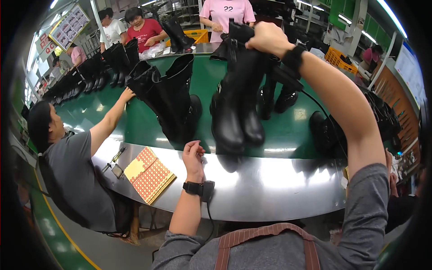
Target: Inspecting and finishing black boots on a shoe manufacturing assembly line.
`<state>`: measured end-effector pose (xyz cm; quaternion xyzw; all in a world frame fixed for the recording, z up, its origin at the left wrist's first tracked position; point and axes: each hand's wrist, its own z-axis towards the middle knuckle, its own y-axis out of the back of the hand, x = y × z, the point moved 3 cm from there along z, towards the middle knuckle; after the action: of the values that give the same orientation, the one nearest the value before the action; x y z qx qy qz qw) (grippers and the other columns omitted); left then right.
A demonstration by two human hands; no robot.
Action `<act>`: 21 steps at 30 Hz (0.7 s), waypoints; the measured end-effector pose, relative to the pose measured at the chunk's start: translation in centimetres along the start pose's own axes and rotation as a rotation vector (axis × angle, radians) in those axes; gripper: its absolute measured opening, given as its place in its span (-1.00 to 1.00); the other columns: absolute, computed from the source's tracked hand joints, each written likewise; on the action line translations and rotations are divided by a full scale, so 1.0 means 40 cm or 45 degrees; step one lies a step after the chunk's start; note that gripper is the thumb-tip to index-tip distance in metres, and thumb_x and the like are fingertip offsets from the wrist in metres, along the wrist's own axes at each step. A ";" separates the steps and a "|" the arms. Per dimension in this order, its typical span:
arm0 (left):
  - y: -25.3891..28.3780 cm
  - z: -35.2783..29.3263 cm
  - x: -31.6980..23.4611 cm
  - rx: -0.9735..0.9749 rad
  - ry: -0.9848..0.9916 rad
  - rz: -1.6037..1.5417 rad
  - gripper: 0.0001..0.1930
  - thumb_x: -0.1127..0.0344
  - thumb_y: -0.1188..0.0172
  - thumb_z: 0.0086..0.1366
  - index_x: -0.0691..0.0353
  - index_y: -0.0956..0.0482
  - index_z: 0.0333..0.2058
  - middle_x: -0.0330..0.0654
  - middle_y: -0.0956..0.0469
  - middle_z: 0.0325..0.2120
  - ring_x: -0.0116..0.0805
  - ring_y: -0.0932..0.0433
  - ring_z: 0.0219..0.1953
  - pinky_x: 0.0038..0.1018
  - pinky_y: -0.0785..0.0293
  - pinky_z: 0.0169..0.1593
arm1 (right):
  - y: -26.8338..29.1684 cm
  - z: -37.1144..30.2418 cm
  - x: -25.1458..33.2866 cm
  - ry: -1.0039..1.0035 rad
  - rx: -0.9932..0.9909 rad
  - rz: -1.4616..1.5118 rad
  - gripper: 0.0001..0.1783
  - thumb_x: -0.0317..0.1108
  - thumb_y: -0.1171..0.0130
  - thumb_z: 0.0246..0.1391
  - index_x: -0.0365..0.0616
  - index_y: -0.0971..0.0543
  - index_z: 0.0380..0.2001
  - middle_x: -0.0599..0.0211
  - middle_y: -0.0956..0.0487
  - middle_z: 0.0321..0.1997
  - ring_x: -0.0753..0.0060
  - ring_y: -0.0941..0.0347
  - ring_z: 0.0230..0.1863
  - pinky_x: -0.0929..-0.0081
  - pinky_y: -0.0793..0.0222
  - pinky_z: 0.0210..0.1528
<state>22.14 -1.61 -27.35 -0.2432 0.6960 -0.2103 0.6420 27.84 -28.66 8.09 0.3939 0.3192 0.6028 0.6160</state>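
A pair of tall black boots (pixel 228 119) stands upright on the green table, toes toward me. My right hand (pixel 269 38) reaches far out and is closed on the top of a boot shaft; its fingertips are partly hidden. Over the metal front edge, my left hand (pixel 193 157) has its fingers loosely bent and a little apart, with nothing seen in them. Just beyond it stands another pair of black boots (pixel 168 96), their wide tops leaning left. A co-worker's hand touches the table beside that pair.
A co-worker in grey (pixel 78 173) sits at my left. On the metal edge (pixel 252 189) lie a red-and-yellow patterned pad (pixel 150 176) and small tools (pixel 116 161). More black boots (pixel 366 121) lie at right; rows of boots line the far left. Several people work across the green table (pixel 135 121).
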 end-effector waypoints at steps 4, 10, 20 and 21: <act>0.011 0.012 0.018 0.041 0.016 0.079 -0.92 0.38 -0.14 0.29 0.24 -0.55 -0.30 -0.31 -0.49 -0.54 -0.54 -0.43 -0.48 -0.62 -0.34 -0.33 | -0.109 0.144 0.022 -0.086 -0.234 -0.017 -0.64 -0.20 -0.25 -0.17 -0.24 -0.67 -0.32 -0.08 -0.64 -0.24 -0.10 -0.59 -0.14 0.15 -0.51 -0.10; -0.006 0.006 0.021 0.040 0.154 0.072 -0.90 0.36 -0.10 0.30 0.24 -0.54 -0.32 -0.32 -0.46 -0.56 -0.55 -0.42 -0.48 -0.61 -0.32 -0.33 | -0.396 0.257 -0.031 -0.175 -0.113 0.006 -0.61 -0.11 -0.28 -0.04 -0.17 -0.66 -0.21 -0.03 -0.63 -0.14 -0.06 -0.57 -0.06 0.15 -0.49 -0.01; -0.008 0.000 0.017 0.054 0.238 0.198 -0.88 0.35 -0.06 0.32 0.25 -0.52 -0.31 -0.30 -0.46 -0.54 -0.52 -0.42 -0.46 -0.58 -0.34 -0.30 | -0.481 0.360 -0.056 0.036 -0.006 -0.060 -0.15 -0.08 -0.41 -0.21 0.09 -0.37 0.22 -0.10 -0.25 0.28 -0.16 -0.20 0.30 0.06 -0.29 0.24; -0.007 0.000 0.018 0.070 0.260 0.219 -0.88 0.34 -0.07 0.31 0.26 -0.52 -0.30 -0.29 -0.46 -0.54 -0.52 -0.42 -0.46 -0.58 -0.34 -0.30 | -0.447 0.346 -0.041 0.124 -0.044 -0.116 -0.24 -0.07 -0.38 -0.18 0.05 -0.44 0.16 -0.10 -0.38 0.19 -0.08 -0.34 0.21 0.08 -0.32 0.22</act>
<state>22.14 -2.26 -27.75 -0.1423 0.7700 -0.1970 0.5899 48.54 -31.02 -0.89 0.3386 0.3560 0.5979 0.6334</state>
